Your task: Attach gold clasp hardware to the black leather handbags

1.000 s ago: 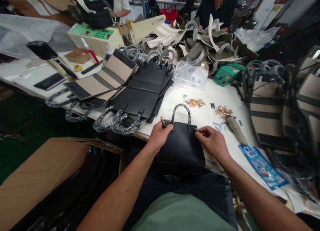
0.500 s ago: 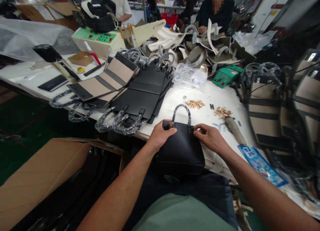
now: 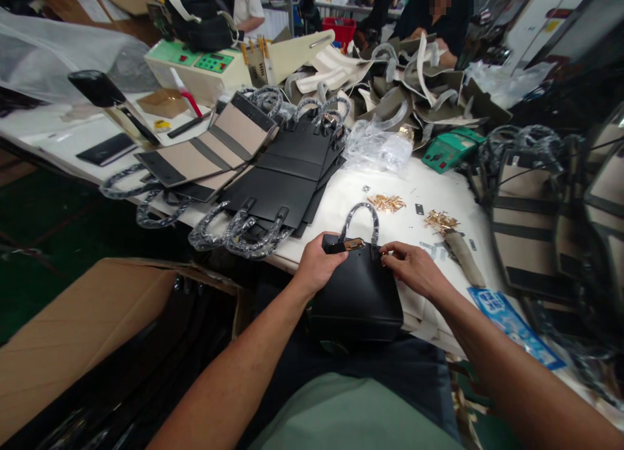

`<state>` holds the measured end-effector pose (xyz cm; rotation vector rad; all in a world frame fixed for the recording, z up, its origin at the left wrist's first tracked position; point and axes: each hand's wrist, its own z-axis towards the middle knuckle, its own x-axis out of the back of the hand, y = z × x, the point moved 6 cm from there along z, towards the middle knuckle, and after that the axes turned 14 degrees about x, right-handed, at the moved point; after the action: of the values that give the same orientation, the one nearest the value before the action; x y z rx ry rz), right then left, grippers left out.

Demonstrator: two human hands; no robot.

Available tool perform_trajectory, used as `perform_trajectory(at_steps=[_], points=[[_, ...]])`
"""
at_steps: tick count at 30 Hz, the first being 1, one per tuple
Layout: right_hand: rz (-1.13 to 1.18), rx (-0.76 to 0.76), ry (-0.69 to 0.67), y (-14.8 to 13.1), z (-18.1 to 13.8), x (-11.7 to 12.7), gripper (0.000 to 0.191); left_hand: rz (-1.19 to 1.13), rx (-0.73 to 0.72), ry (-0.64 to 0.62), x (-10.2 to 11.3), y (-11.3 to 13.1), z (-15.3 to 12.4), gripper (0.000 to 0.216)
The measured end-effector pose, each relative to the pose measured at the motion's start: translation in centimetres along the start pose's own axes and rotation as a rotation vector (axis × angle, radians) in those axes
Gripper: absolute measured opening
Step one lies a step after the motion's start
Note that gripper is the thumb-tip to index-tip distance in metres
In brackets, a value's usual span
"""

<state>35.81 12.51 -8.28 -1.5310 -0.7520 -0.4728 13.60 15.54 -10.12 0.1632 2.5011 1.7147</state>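
A black handbag (image 3: 358,294) rests upright at the table's front edge, against my lap. Its plastic-wrapped handle (image 3: 361,207) arches up from the top. My left hand (image 3: 318,263) grips a short black strap at the bag's upper left, thumb on top. The strap's end carries a gold metal clasp (image 3: 354,244), which lies across the bag's top in front of the handle. At the upper right corner, by the handle's base, the fingers of my right hand (image 3: 407,266) are pinched together. Something small may be between them, but it is too small to make out.
Gold-coloured small parts lie in a far pile (image 3: 387,203) and a nearer pile (image 3: 441,220), beside a wrapped tool handle (image 3: 463,258). Flat black bag pieces (image 3: 277,177) are stacked at left. A green box (image 3: 453,149) stands behind; a carton (image 3: 82,346) sits lower left.
The strap's gold clasp now shows, swung out to the right from my left hand across the bag's top. My right hand stays at the bag's right corner. The view has shifted slightly.
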Motion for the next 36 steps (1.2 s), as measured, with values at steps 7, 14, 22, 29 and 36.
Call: perform_trajectory(at_steps=[7,14,22,29,36], points=[[0.095,-0.002,-0.083,0.0,0.0,-0.3,0.027,-0.111,0.002,-0.118,-0.3,0.0,-0.5,0.031],[0.086,0.083,0.071,-0.1,-0.3,0.4,0.024,-0.137,0.019,-0.143,0.3,-0.1,-0.9,0.035],[0.457,0.036,-0.003,-0.4,-1.1,0.5,0.033,-0.126,0.019,-0.119,0.9,-0.2,-0.8,0.037],[0.457,-0.011,0.105,-0.6,-1.3,0.1,0.029,-0.102,-0.026,-0.105,0.8,-0.1,-0.8,0.032],[0.417,0.059,0.264,-0.5,-1.7,0.1,0.016,-0.110,0.007,-0.092,0.8,0.0,-0.9,0.035]])
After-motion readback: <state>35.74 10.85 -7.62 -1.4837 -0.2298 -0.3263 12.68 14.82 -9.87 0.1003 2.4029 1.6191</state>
